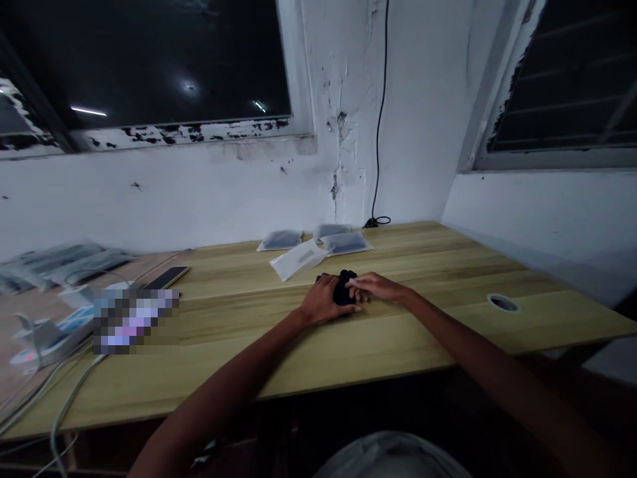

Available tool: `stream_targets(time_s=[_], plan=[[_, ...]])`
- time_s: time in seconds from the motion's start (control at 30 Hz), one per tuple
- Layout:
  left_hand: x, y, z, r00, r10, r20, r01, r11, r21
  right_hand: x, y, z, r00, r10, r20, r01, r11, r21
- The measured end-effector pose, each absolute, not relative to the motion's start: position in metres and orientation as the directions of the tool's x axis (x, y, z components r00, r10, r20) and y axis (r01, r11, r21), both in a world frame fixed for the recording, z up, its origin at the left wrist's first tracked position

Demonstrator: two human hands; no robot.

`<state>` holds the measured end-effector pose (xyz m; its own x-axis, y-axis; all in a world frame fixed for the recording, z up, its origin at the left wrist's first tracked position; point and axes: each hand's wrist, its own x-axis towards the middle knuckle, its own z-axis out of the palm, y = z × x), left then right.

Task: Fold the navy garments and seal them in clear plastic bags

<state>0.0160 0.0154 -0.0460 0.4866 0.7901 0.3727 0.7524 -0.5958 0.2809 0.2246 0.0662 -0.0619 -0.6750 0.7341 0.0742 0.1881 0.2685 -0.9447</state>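
Note:
On the wooden table lies a small black item, soft-looking and bunched up. My left hand rests over its left side with the fingers wrapped on it and the thumb along its near edge. At its right side my right hand pinches part of it between thumb and fingers. The item's exact shape is hidden by both hands. Just behind the hands lies a flat whitish bag with a small printed label.
Filled translucent bags lie near the wall. At left are more bags, a phone, a power strip with cables and a blurred-out object. A round cable hole is at right. A black cord hangs behind.

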Motion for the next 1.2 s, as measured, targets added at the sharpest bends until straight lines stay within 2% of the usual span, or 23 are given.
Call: stream_targets(time_s=[0.13,0.3,0.4,0.5,0.63,0.73,0.8,0.87,0.93,1.0,1.1,1.2], plan=[[0.014,0.017,-0.041,0.47,0.829,0.302,0.742,-0.557,0.374,0.223,0.067,-0.065,-0.613,0.774,0.157,0.234,0.368,-0.9],[0.0,0.03,-0.036,0.536,0.822,0.193,0.642,-0.545,0.54,0.224,0.061,-0.062,-0.593,0.761,0.265,0.402,0.564,-0.721],[-0.008,0.038,-0.037,0.546,0.818,0.181,0.566,-0.52,0.64,0.223,0.058,-0.058,-0.593,0.75,0.294,0.426,0.602,-0.675],[-0.013,0.043,-0.038,0.469,0.861,0.197,0.562,-0.463,0.685,0.225,0.058,-0.055,-0.56,0.77,0.306,0.478,0.602,-0.64],[-0.021,0.048,-0.032,0.357,0.9,0.25,0.698,-0.435,0.569,0.23,0.062,-0.056,-0.478,0.846,0.237,0.588,0.509,-0.629],[-0.031,0.052,-0.024,0.171,0.953,0.249,0.863,-0.267,0.43,0.235,0.069,-0.058,-0.436,0.873,0.217,0.628,0.469,-0.621],[-0.039,0.053,-0.021,0.059,0.979,0.196,0.946,-0.118,0.302,0.242,0.074,-0.056,-0.405,0.888,0.219,0.653,0.449,-0.61],[-0.046,0.054,-0.019,0.018,0.996,0.089,0.985,-0.033,0.172,0.251,0.08,-0.054,-0.331,0.912,0.242,0.7,0.409,-0.586],[-0.05,0.053,-0.019,0.022,1.0,-0.015,0.995,-0.02,0.1,0.261,0.084,-0.052,-0.233,0.933,0.276,0.764,0.351,-0.542],[-0.05,0.051,-0.019,0.032,0.998,-0.053,0.997,-0.027,0.077,0.27,0.087,-0.053,-0.128,0.939,0.319,0.838,0.274,-0.471],[-0.042,0.047,-0.021,0.094,0.995,0.029,0.994,-0.096,0.059,0.273,0.086,-0.054,-0.019,0.892,0.452,0.902,0.21,-0.376],[-0.032,0.042,-0.025,0.285,0.94,0.187,0.948,-0.306,0.093,0.259,0.078,-0.055,-0.079,0.795,0.601,0.851,0.368,-0.374]])
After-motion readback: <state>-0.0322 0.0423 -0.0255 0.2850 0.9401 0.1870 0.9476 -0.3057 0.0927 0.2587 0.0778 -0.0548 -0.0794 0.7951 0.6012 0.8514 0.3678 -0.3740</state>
